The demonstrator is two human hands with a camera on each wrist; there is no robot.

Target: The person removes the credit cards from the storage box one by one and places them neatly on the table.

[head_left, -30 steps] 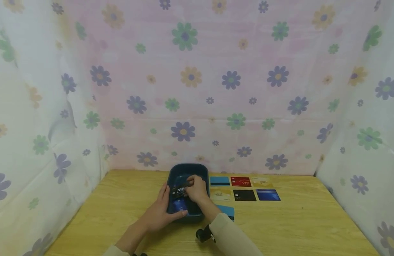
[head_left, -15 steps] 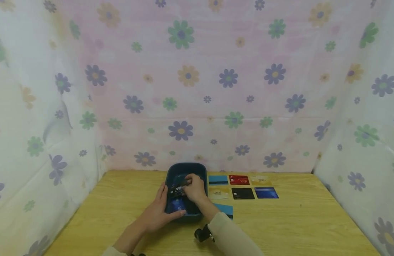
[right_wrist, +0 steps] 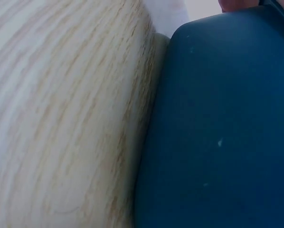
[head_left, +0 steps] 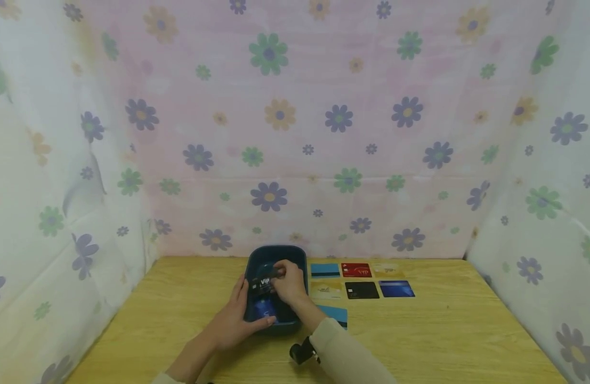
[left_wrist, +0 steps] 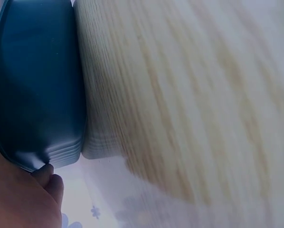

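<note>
A dark blue plastic box (head_left: 275, 250) stands on the wooden table. My left hand (head_left: 229, 320) holds it at the near left side, thumb lying along the front rim. Inside, my right hand (head_left: 291, 282) pinches the right end of a black VIP card (head_left: 263, 283), which is tilted over the box floor. A blue card (head_left: 265, 308) lies in the front part of the box. The left wrist view shows the box's outer wall (left_wrist: 37, 80) with fingers at its corner. In the right wrist view, the box wall (right_wrist: 218, 118) fills the right side and hides the card.
Right of the box lie several cards: light blue striped (head_left: 325, 270), red VIP (head_left: 356, 270), gold (head_left: 389, 271), another gold (head_left: 326, 290), black (head_left: 362, 290) and blue (head_left: 396, 288). Nearer, my right forearm partly covers another light blue card (head_left: 337, 316). Flowered cloth (head_left: 304, 133) encloses the table.
The head view has shifted slightly. Both hands keep nearly the same pose, the right still pinching the black VIP card inside the box and the left still holding the box.
</note>
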